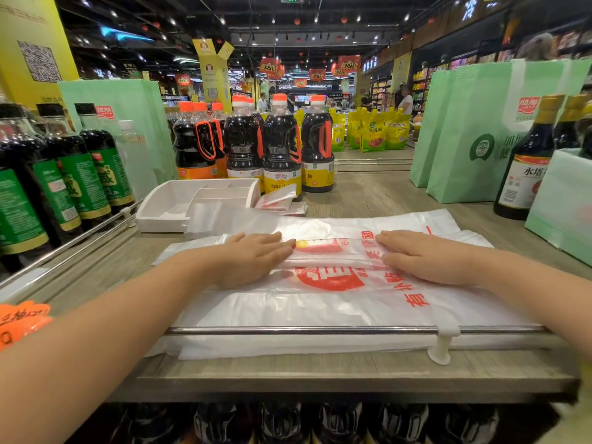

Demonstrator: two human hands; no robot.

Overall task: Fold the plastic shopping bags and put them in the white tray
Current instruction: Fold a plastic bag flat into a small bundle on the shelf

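A white plastic shopping bag (333,302) with red print lies flat on the wooden shelf, on top of other white bags. A narrow folded strip (336,253) of it runs between my hands. My left hand (253,257) presses flat on the strip's left end, fingers straight. My right hand (426,256) presses flat on its right end. The white tray (166,209), with several compartments, stands at the back left with nothing visible inside. Small folded bags (282,200) lie just right of the tray.
Dark sauce bottles (282,145) stand behind the tray and along the left side (67,168). Green paper bags (474,129) and more bottles (525,161) line the right. A metal rail (304,330) with a white bracket (443,344) crosses the shelf's front edge.
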